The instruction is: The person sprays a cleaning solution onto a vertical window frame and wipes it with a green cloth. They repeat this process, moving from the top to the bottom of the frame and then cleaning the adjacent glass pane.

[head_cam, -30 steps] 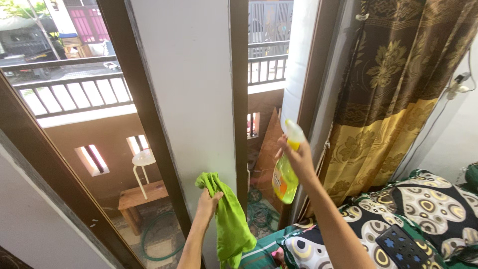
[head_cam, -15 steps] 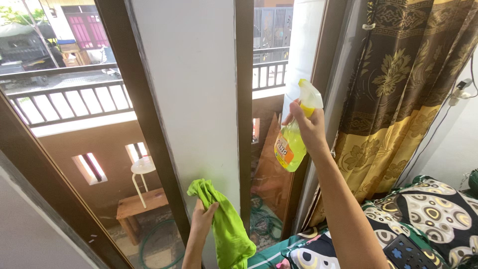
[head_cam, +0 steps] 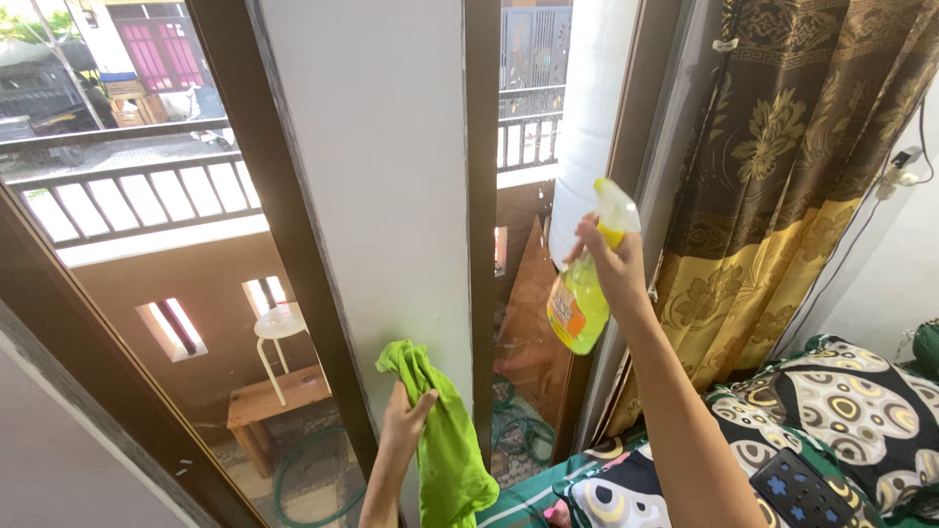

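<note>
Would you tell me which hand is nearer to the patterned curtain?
The right hand, gripping the yellow spray bottle, is just left of the curtain. The left hand, holding the green cloth, is lower, beyond the white wall strip.

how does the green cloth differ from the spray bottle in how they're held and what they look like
The green cloth is soft and opaque, hanging limp from the left hand, low by the white pillar. The spray bottle is rigid and see-through with yellow liquid, gripped higher in the right hand, nozzle toward the narrow glass pane. Both are bright yellow-green.
</note>
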